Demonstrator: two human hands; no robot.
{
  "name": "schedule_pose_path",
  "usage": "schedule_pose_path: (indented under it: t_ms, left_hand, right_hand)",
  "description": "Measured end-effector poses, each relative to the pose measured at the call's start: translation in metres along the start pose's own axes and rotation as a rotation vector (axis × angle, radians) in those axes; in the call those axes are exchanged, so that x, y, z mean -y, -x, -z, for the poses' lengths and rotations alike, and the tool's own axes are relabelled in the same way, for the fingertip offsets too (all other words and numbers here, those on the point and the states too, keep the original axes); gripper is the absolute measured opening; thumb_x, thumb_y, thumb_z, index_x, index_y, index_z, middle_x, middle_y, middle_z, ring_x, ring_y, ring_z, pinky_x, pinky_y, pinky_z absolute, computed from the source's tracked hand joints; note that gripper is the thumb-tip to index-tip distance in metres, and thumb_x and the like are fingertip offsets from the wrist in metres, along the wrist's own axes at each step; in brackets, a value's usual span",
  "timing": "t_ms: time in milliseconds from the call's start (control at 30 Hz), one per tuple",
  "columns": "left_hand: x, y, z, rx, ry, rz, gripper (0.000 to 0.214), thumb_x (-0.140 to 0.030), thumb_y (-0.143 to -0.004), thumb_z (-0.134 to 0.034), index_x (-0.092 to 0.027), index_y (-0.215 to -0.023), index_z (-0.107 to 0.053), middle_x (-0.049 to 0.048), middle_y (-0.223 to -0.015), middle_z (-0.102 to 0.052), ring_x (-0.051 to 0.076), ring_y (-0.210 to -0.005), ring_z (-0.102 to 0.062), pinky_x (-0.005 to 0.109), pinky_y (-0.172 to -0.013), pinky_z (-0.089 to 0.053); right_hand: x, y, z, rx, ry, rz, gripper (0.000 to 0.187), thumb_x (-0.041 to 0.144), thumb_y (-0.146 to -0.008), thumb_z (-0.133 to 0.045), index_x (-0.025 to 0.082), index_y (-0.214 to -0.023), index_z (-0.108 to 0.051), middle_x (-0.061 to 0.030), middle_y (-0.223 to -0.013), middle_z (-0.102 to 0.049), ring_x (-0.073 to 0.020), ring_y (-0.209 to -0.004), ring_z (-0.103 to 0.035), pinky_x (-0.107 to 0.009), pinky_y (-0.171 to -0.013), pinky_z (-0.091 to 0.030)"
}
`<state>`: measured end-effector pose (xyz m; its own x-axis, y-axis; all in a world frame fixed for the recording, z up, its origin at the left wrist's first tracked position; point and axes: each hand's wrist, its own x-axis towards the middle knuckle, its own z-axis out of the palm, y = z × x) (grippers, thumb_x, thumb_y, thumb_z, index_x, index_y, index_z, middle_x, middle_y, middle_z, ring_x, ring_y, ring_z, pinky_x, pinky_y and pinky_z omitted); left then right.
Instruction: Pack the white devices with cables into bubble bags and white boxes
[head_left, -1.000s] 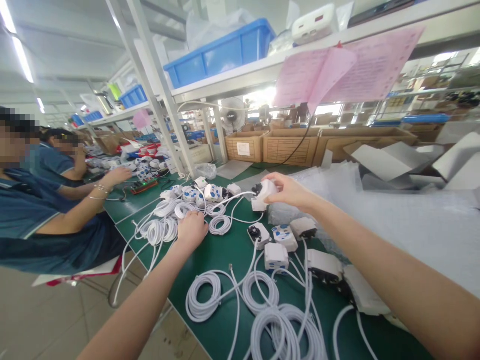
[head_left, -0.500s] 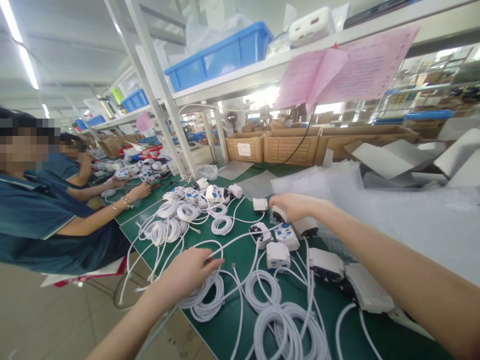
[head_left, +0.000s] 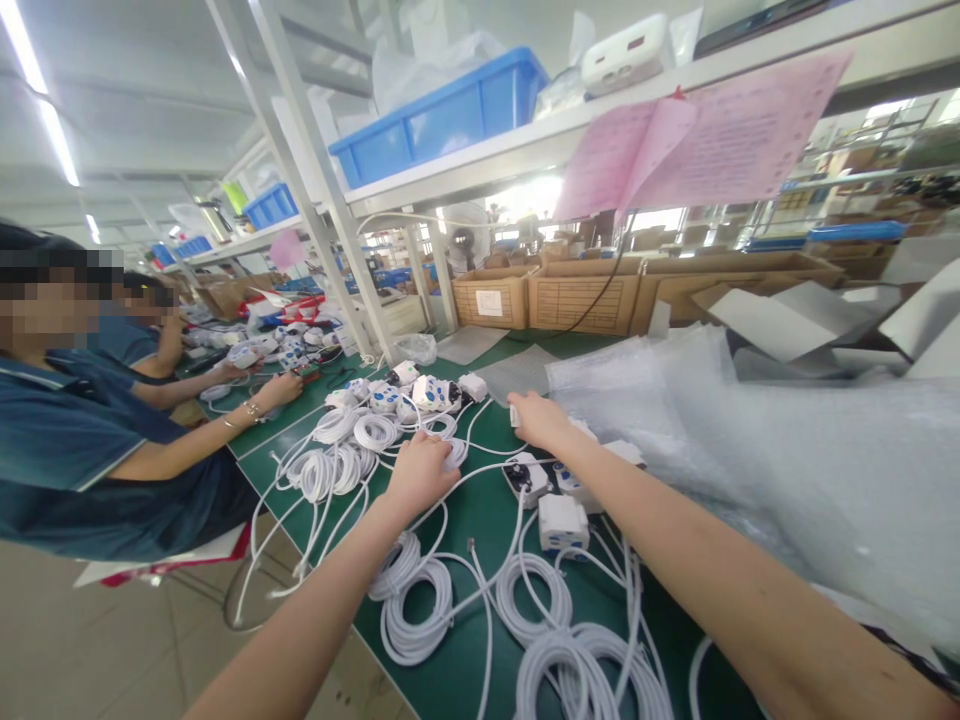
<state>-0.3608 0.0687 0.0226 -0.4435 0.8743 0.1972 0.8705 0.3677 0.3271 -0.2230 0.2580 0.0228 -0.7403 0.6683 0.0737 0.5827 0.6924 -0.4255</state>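
Left hand [head_left: 418,472] closed on white cable coil [head_left: 452,452] on green counter [head_left: 480,510]. Right hand [head_left: 536,420] rests over small white adapter [head_left: 514,413] – finger state cannot be told. Bubble wrap [head_left: 750,440] just beside.

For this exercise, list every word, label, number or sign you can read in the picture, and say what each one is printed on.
No text can be read.
Pink sheets hanging from the shelf: print too faint and blurred.
White label on a cardboard box: too small.
Blue markings on the white devices on the green table: shapes only, no legible letters.
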Motion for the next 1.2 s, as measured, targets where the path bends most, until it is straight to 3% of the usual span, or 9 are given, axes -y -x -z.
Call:
schedule_pose_path:
  t_ms: [133,300,500,600,767,900,1033,1133,1200]
  left_hand:
    - [0.019,0.005,0.031,-0.146,0.249,0.124,0.018,-0.034,-0.085,-0.060,-0.020,-0.075,-0.054,0.0058,-0.086,-0.062,0.029,-0.098,-0.062,0.043,-0.092,-0.052]
    - [0.041,0.027,0.064,-0.183,0.671,0.316,0.033,-0.053,-0.083,-0.059,-0.020,-0.079,-0.057,0.0037,-0.079,-0.057,0.023,-0.068,-0.061,0.035,-0.053,-0.058]
    - [0.041,0.047,0.073,-0.241,1.044,0.418,0.018,-0.033,-0.084,-0.070,-0.017,-0.079,-0.064,0.0055,-0.079,-0.058,0.020,-0.067,-0.060,0.029,-0.046,-0.059]
    - [0.035,0.027,0.075,-0.286,1.194,0.465,0.009,-0.023,-0.093,-0.062,-0.015,-0.093,-0.065,0.0078,-0.090,-0.065,0.019,-0.071,-0.065,0.029,-0.053,-0.062]
    - [0.017,-0.045,0.071,-0.300,1.370,0.411,0.012,-0.021,-0.104,-0.050,-0.015,-0.100,-0.060,0.0070,-0.099,-0.069,0.017,-0.082,-0.070,0.034,-0.073,-0.064]
    - [0.005,-0.074,0.065,-0.187,1.348,0.250,0.023,-0.037,-0.101,-0.061,-0.014,-0.097,-0.064,0.0094,-0.095,-0.071,0.020,-0.087,-0.071,0.035,-0.085,-0.060]
    - [0.006,-0.048,0.054,-0.096,1.131,0.061,0.039,-0.054,-0.092,-0.067,-0.016,-0.098,-0.069,0.0108,-0.098,-0.073,0.027,-0.101,-0.069,0.042,-0.103,-0.051]
    - [0.008,-0.021,0.046,-0.070,0.900,-0.054,0.032,-0.038,-0.068,-0.087,-0.019,-0.089,-0.072,0.0066,-0.099,-0.073,0.030,-0.109,-0.065,0.042,-0.113,-0.042]
    - [0.008,-0.013,0.046,-0.107,0.760,-0.074,0.024,-0.028,-0.064,-0.083,-0.020,-0.083,-0.071,0.0053,-0.101,-0.072,0.030,-0.113,-0.062,0.042,-0.115,-0.038]
  right_hand:
    - [-0.010,-0.004,0.012,-0.079,-0.240,-0.072,0.037,0.029,-0.099,-0.068,0.016,-0.132,-0.058,-0.0102,-0.127,-0.062,-0.0249,-0.109,-0.065,-0.045,-0.093,-0.058]
    - [-0.008,-0.004,0.029,-0.060,-0.638,-0.177,0.029,0.030,-0.102,-0.065,0.014,-0.126,-0.060,-0.0052,-0.104,-0.066,-0.0141,-0.077,-0.066,-0.027,-0.065,-0.060]
    - [0.014,0.005,0.033,-0.043,-1.077,-0.209,0.017,0.027,-0.102,-0.064,0.012,-0.111,-0.063,-0.0017,-0.091,-0.065,-0.0111,-0.068,-0.064,-0.022,-0.058,-0.056]
    - [0.033,0.005,0.042,-0.072,-1.292,-0.152,0.011,0.022,-0.101,-0.064,0.011,-0.102,-0.064,-0.0011,-0.089,-0.065,-0.0116,-0.072,-0.065,-0.023,-0.062,-0.058]
    - [0.080,0.014,0.063,-0.054,-1.501,-0.015,0.009,0.005,-0.089,-0.064,0.013,-0.094,-0.067,-0.0014,-0.084,-0.068,-0.0144,-0.073,-0.067,-0.025,-0.060,-0.061]
    - [0.116,0.028,0.079,0.016,-1.614,0.102,0.024,0.002,-0.082,-0.066,0.015,-0.101,-0.067,-0.0039,-0.089,-0.071,-0.0183,-0.078,-0.070,-0.032,-0.065,-0.065]
    - [0.135,0.029,0.100,-0.004,-1.780,0.178,0.017,0.005,-0.086,-0.063,0.015,-0.100,-0.063,-0.0056,-0.102,-0.071,-0.0178,-0.092,-0.070,-0.035,-0.085,-0.066]
    - [0.138,0.024,0.114,-0.046,-1.883,0.205,0.015,0.007,-0.087,-0.059,0.016,-0.099,-0.060,-0.0054,-0.110,-0.069,-0.0179,-0.106,-0.068,-0.034,-0.095,-0.063]
    - [0.137,0.021,0.121,-0.072,-1.927,0.249,0.019,0.008,-0.086,-0.060,0.017,-0.102,-0.060,-0.0056,-0.112,-0.068,-0.0199,-0.111,-0.067,-0.034,-0.096,-0.063]
